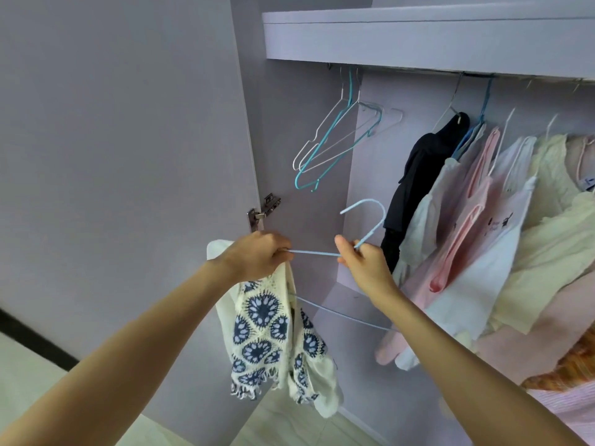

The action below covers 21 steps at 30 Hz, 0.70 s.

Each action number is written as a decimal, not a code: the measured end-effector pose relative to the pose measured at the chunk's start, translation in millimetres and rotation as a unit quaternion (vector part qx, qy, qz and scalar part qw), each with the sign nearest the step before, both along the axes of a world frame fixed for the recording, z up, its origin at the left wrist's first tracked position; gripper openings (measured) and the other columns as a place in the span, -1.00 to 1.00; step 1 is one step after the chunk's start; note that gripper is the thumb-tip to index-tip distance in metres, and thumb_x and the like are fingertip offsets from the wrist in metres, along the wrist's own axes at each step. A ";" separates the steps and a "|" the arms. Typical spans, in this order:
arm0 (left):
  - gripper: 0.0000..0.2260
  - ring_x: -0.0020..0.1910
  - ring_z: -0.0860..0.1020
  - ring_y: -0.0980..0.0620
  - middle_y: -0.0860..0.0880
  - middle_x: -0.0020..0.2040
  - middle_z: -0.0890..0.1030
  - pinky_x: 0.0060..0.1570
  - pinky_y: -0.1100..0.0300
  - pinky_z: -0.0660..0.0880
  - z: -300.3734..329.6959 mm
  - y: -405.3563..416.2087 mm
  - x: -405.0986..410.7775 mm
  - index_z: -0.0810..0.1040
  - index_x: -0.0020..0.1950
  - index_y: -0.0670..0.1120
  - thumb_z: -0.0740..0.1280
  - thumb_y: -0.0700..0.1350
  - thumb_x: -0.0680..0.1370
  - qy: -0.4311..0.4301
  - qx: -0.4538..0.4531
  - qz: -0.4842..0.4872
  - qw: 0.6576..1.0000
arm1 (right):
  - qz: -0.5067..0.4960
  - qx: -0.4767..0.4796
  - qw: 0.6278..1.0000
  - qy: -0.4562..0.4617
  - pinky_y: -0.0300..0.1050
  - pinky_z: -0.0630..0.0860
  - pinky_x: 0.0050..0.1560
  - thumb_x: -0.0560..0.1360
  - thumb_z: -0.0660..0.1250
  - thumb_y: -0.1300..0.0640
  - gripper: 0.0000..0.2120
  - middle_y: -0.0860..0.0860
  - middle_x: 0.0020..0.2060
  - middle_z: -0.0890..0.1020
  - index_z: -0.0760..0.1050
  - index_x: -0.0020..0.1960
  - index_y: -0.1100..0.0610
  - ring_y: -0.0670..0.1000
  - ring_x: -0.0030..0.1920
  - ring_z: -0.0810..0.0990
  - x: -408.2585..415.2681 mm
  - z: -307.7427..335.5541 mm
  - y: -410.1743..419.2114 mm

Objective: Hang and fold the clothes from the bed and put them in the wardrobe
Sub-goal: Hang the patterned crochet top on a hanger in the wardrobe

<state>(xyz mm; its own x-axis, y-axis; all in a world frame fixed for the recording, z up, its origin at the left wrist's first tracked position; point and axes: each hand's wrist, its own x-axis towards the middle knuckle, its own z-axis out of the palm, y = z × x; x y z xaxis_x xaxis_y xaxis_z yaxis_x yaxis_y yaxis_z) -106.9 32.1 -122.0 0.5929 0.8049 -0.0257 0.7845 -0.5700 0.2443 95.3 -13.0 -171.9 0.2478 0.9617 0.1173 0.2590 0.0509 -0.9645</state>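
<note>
Both hands are raised in front of the open wardrobe (322,188), below its shelf (418,37). The left hand (257,257) has its fingers curled tight around one end of a light-blue wire hanger (367,233) together with the top of a cream crocheted garment (267,329) bearing blue flower motifs; the garment hangs down from that fist, fringe at its lower edge. The right hand (362,262) pinches the hanger at the base of its hook between thumb and bent fingers; the hook points up toward the rail. The hanger's lower wire runs from behind the garment toward the right forearm. Empty wire hangers (335,140), white and teal, hang at the left end of the rail. A black garment (415,175) and pink, white and cream garments (502,226) hang along the rail's right part. A metal hinge (264,209) sits on the left door edge.
</note>
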 end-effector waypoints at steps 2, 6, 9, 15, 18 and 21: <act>-0.84 -0.01 0.51 -0.11 -0.10 -0.05 0.54 -0.02 0.10 0.38 -6.3 1.7 -8.6 0.57 0.04 -0.17 0.23 -0.17 0.58 -0.047 0.038 -0.009 0.998 | 0.146 -0.058 0.983 0.091 -0.19 0.45 -0.19 0.51 0.30 0.16 -0.72 -0.14 -0.52 0.51 0.54 -0.37 0.04 -0.06 -0.33 0.50 11.1 -2.9 -2.5; -0.96 -0.14 0.51 -0.12 -0.10 -0.14 0.55 -0.07 0.10 0.39 -8.1 0.3 -23.3 0.50 -0.05 -0.24 0.30 -0.29 0.52 -0.137 0.119 -0.038 0.983 | 0.244 -0.179 0.922 0.243 -0.12 0.59 -0.16 0.41 0.30 0.33 -0.82 0.07 -0.24 0.60 0.60 -0.07 0.14 0.02 -0.21 0.62 27.2 -2.3 4.4; -0.89 -0.22 0.46 -0.06 -0.11 -0.23 0.53 -0.18 0.19 0.34 -3.8 -7.6 -24.2 0.48 -0.13 -0.26 0.26 -0.21 0.52 -0.154 0.176 -0.075 0.969 | 0.288 -0.223 0.926 0.103 -0.14 0.53 -0.06 0.55 0.24 0.29 -0.87 0.06 -0.17 0.56 0.49 0.06 0.16 -0.01 -0.16 0.56 4.3 0.9 14.4; -0.82 -0.21 0.35 0.02 -0.13 -0.25 0.52 -0.22 0.18 0.33 8.7 -17.1 -29.6 0.45 -0.15 -0.25 0.15 -0.17 0.55 -0.167 0.244 -0.080 0.952 | 0.386 -0.115 0.898 -0.177 -0.19 0.35 -0.29 0.55 0.26 0.12 -0.84 0.09 -0.36 0.36 0.37 -0.13 0.19 0.02 -0.29 0.36 -63.5 15.0 34.8; -0.89 -0.22 0.36 0.01 -0.15 -0.25 0.53 -0.21 0.17 0.34 11.5 -23.2 -36.9 0.46 -0.18 -0.28 0.22 -0.27 0.53 -0.181 0.250 -0.062 0.949 | 0.358 -0.102 0.885 -0.279 -0.12 0.25 -0.34 0.52 0.20 0.17 -0.81 0.09 -0.42 0.33 0.33 -0.23 0.21 0.02 -0.37 0.29 -72.7 10.6 46.0; -0.79 -0.24 0.38 0.00 -0.13 -0.27 0.52 -0.23 0.21 0.33 11.2 -29.6 -39.3 0.46 -0.20 -0.29 0.17 -0.19 0.55 -0.179 0.243 -0.068 0.951 | 0.250 -0.088 0.887 -0.377 -0.13 0.32 -0.36 0.50 0.20 0.13 -0.82 0.06 -0.36 0.45 0.34 -0.26 0.15 0.05 -0.36 0.41 -59.6 2.4 59.5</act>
<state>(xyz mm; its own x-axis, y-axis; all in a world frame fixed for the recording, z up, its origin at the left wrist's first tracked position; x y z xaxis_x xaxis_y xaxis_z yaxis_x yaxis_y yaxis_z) -146.2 2.4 -110.8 0.5931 0.5850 0.5532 0.6112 -0.7744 0.1637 35.8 46.6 -169.5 -0.2999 0.9493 -0.0948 0.8219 0.2066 -0.5308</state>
